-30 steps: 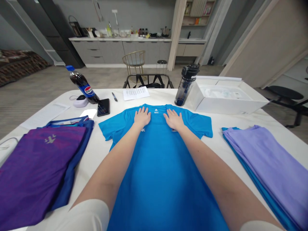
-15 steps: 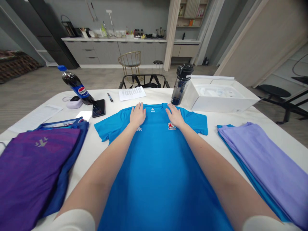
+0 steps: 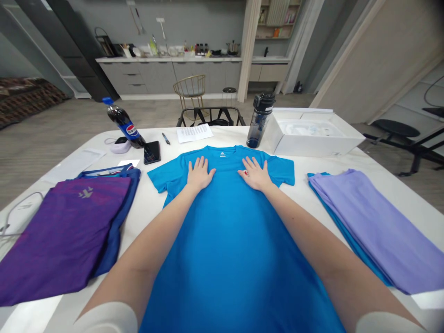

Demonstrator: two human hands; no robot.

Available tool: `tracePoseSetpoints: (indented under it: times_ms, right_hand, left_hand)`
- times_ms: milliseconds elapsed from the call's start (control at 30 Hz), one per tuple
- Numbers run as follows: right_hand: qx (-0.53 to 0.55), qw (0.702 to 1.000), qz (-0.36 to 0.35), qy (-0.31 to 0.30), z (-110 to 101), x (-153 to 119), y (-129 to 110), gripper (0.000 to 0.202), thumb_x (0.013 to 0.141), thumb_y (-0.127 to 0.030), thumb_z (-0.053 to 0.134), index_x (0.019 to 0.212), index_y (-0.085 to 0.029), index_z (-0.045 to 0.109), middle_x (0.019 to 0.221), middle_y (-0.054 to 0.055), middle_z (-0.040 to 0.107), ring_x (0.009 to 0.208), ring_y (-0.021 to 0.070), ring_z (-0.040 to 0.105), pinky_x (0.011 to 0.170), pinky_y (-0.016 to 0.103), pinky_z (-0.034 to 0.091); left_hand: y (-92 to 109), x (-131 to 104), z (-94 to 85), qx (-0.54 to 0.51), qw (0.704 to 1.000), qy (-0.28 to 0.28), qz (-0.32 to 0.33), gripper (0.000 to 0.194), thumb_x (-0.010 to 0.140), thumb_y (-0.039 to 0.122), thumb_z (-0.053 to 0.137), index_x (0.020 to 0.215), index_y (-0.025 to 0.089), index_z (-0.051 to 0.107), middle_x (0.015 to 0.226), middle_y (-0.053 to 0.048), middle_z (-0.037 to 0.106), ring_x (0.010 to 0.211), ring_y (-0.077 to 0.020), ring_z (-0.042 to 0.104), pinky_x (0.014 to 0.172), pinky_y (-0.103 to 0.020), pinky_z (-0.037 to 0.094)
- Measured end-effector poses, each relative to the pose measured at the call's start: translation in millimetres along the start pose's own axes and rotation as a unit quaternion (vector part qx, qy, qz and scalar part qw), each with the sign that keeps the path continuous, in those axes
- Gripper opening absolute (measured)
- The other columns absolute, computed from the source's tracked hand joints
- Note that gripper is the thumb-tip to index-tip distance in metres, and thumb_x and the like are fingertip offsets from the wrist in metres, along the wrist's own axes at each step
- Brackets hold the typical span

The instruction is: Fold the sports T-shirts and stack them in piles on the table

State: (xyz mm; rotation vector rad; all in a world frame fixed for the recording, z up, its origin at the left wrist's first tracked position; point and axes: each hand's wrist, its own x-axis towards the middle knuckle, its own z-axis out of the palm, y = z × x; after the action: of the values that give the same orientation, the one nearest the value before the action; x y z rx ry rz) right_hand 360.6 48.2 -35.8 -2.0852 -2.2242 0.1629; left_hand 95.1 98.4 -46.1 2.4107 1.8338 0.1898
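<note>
A blue T-shirt (image 3: 225, 226) lies spread out in front of me, its collar at the far end and its short sleeves out to both sides. My left hand (image 3: 200, 175) rests flat on the left chest just below the shoulder, fingers spread. On the right chest lies my right hand (image 3: 255, 174), also flat with fingers apart, partly covering a small red and white badge. Neither hand grips the cloth. The shirt's lower end runs out of view at the bottom.
To the left is a stack of shirts with a purple one (image 3: 72, 231) on top; a lilac garment (image 3: 374, 226) lies over a blue one at right. Beyond stand a cola bottle (image 3: 126, 125), a phone (image 3: 151, 152), a pen (image 3: 165, 138), paper (image 3: 194, 133), a water bottle (image 3: 260, 121) and a white box (image 3: 312, 141).
Both hands have slid a little down the shirt, away from the collar, and the fingers are more spread. The right hand now covers most of the badge. My view has shifted slightly left.
</note>
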Motion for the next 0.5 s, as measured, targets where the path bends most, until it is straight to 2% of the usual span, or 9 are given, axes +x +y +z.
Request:
tracePoseSetpoints:
  times_ms: [100,200,333,500]
  right_hand:
    - [0.016,0.995,-0.091,-0.03,3.5,-32.5,-21.8,0.071,0.102,-0.07,0.019,0.162,-0.035,0.03,0.171,0.001,0.02,0.158,0.0309,0.014,0.122,0.07,0.0]
    - [0.032,0.991,-0.127,-0.037,8.5,-70.4,-32.1,0.068,0.102,-0.07,0.022,0.162,-0.038,0.029,0.17,0.001,0.02,0.158,0.0304,0.015,0.122,0.069,0.001]
    - [0.052,0.985,-0.162,-0.028,8.6,-117.3,-33.7,0.063,0.104,-0.066,0.029,0.16,-0.039,0.035,0.169,0.001,0.025,0.157,0.0304,0.018,0.124,0.067,0.004]
    - [0.112,0.968,-0.222,-0.047,0.1,-173.3,-39.1,0.053,0.105,-0.059,0.037,0.153,-0.04,0.047,0.165,0.0,0.036,0.155,0.0288,0.025,0.125,0.064,0.007]
  left_hand:
    - [19.3,-36.3,-0.8,-0.003,0.992,-0.03,0.125,0.066,0.103,0.06,0.028,0.161,0.029,0.035,0.17,-0.005,0.023,0.158,-0.0289,0.017,0.128,-0.055,0.012]
    - [26.5,-75.4,-1.6,-0.015,0.977,-0.057,0.204,0.063,0.104,0.06,0.028,0.161,0.033,0.034,0.17,-0.005,0.025,0.158,-0.0294,0.02,0.127,-0.057,0.015]
    - [21.3,-122.5,-5.1,-0.02,0.968,-0.055,0.246,0.06,0.105,0.061,0.028,0.16,0.039,0.034,0.169,-0.001,0.026,0.157,-0.0292,0.021,0.127,-0.058,0.014]
    - [16.2,-182.1,-10.7,-0.024,0.96,-0.041,0.276,0.057,0.104,0.059,0.033,0.159,0.042,0.034,0.168,0.001,0.029,0.157,-0.0293,0.023,0.127,-0.058,0.013]
